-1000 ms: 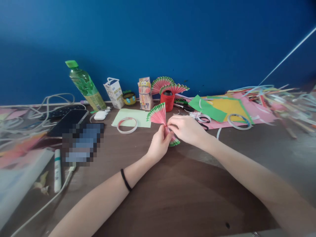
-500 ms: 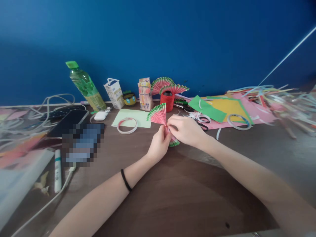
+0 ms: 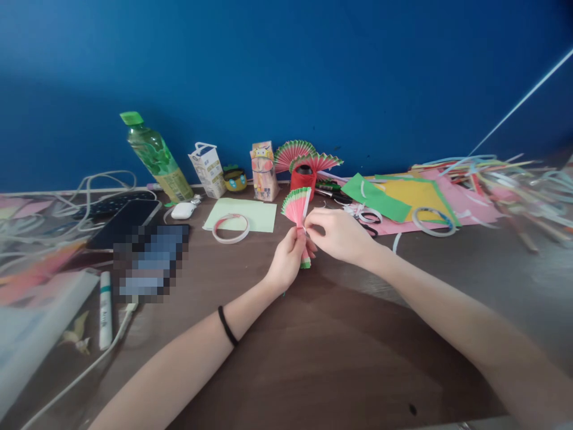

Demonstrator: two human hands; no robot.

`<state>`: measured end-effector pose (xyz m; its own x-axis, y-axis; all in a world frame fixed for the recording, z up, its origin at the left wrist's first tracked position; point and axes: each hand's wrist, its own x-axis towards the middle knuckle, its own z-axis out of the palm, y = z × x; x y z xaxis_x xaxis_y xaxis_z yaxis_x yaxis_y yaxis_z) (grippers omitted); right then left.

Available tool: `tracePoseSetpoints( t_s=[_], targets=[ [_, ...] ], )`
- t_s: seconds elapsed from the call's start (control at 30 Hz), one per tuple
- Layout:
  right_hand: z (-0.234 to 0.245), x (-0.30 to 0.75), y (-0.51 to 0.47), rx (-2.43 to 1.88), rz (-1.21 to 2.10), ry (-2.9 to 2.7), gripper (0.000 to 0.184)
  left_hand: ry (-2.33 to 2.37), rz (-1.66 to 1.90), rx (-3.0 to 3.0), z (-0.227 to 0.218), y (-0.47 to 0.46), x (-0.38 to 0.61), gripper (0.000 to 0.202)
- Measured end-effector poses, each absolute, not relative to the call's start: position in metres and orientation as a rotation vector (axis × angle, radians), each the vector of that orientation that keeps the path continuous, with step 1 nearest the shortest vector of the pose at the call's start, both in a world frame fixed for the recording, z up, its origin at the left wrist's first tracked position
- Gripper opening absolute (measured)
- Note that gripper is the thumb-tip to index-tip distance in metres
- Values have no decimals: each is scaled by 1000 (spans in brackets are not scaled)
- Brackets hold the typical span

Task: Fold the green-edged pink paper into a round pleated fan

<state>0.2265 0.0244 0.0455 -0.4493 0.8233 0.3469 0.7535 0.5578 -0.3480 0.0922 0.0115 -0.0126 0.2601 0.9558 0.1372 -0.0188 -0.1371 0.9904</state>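
Observation:
A pleated pink paper fan with a green edge [image 3: 296, 206] stands upright over the brown table [image 3: 313, 358]. My left hand [image 3: 287, 258] pinches its middle from the left. My right hand [image 3: 338, 236] pinches the same spot from the right, with a thin white strip at the fingertips. The fan's lower end [image 3: 306, 260] pokes out below my fingers. Both hands are closed on the fan.
Two finished fans [image 3: 304, 156] sit on a red cup [image 3: 303, 179] at the wall. A tape roll [image 3: 230, 228] lies on a pale green sheet [image 3: 244, 213]. Left: a green bottle [image 3: 154, 156], a phone [image 3: 120, 224], cables, a marker [image 3: 104, 310]. Right: coloured paper [image 3: 416, 197], another tape ring [image 3: 432, 221], paper strips.
The fan has turned from leaning left to nearly upright and its pleats have drawn closer together. Both hands stay pinched at its middle.

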Motion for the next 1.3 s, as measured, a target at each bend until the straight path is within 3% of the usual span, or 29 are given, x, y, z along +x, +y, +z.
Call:
tracePoseSetpoints(
  t_s=[0.43,1.0,1.3],
  targets=[
    [47,227,23,-1203,228,-2303,20,1029,1131,1401,-7,14,93,31],
    [73,247,28,-1302,-39,-2089,10,1015,1117,1240,-5,17,92,14],
    [65,236,22,-1404,65,-2209,27,991,1137,1251,-9,16,92,12]
  ],
)
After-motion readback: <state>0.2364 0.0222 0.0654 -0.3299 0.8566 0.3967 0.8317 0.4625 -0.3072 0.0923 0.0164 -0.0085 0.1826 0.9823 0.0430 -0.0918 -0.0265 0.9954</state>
